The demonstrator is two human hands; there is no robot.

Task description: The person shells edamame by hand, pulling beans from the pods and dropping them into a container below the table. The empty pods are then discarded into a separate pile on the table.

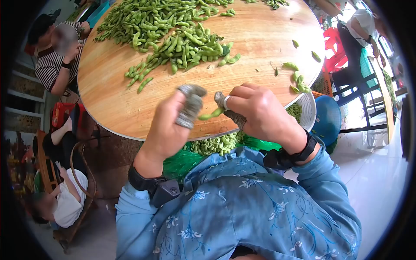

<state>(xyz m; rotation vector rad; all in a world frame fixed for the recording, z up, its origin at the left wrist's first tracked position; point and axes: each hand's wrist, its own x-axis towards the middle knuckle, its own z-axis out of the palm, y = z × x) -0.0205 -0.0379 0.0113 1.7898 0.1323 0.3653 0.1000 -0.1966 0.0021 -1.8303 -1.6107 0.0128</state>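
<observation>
My right hand [258, 108] pinches a green edamame pod [211, 115] between wrapped thumb and fingers. The pod sticks out leftward over the near edge of the round wooden table [130, 104]. Just left of the pod's tip, my left hand [171, 115] has its wrapped fingers curled in; whatever they may hold is hidden. Below both hands, shelled beans [219, 144] lie in a green plastic bag [177, 162] at my lap. A large heap of edamame pods [143, 21] covers the far left of the tabletop.
Loose pods [299, 82] lie at the table's right edge, above a white basket [307, 108] holding more green pods. Beside it stands a blue plastic stool or tub [327, 119]. People sit at the left, one in a striped shirt [50, 71]; another table stands right.
</observation>
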